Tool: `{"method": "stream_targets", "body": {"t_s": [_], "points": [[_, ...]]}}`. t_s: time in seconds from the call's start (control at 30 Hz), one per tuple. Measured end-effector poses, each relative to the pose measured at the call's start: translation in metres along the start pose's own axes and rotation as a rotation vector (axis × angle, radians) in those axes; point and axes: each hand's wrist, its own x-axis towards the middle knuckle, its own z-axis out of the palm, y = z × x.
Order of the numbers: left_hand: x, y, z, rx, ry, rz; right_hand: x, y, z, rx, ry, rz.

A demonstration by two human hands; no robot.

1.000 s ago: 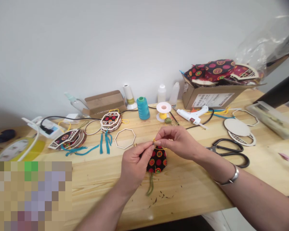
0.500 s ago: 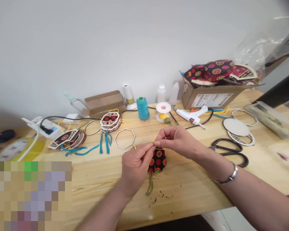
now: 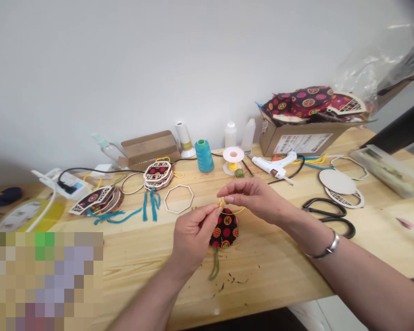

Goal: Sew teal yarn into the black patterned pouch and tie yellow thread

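Between my fingertips is a yellow cord (image 3: pixel 221 202), bunched into a small loop or knot. My left hand (image 3: pixel 195 232) pinches it from below with thumb and forefinger. My right hand (image 3: pixel 250 195) is closed on its upper part, fingertips pressed together. Part of the cord curves out under my right hand. Just below lies a dark round piece of patterned fabric (image 3: pixel 227 232) with red and orange circles, its upper left edge hidden by my left hand. An olive-green cord (image 3: pixel 214 265) trails from its lower edge on the table.
Black-handled scissors (image 3: pixel 331 216) lie right of my hands. Behind stand a white glue gun (image 3: pixel 275 164), a yellow thread spool (image 3: pixel 233 161), a teal thread cone (image 3: pixel 204 156) and a cardboard box (image 3: pixel 298 138). An octagonal wooden frame (image 3: pixel 179 199) and stacked ornaments (image 3: pixel 158 174) lie left.
My fingertips have parted slightly, and more of the yellow cord shows between them. My right hand has shifted a little up and left. The fabric piece stays in place.
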Motion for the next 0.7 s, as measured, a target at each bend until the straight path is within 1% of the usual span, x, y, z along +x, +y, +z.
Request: {"method": "stream_targets", "body": {"t_s": [0.17,0.3,0.43,0.7], "points": [[0.0025,0.0008,0.0,-0.129,-0.052,-0.106,-0.0003,0.0005,0.0021,-0.021,-0.023,0.014],[0.0032,0.0017,-0.0004,-0.17,-0.092,-0.147,-0.0007,-0.0018,0.0014,-0.041,-0.059,0.016],[0.0034,0.0017,-0.0007,-0.22,-0.102,-0.198,-0.0009,-0.002,0.0009,-0.067,-0.064,0.017],[0.0028,-0.0016,-0.0001,-0.416,-0.131,-0.392,-0.0012,-0.0011,0.0003,-0.084,-0.102,0.013]]}}
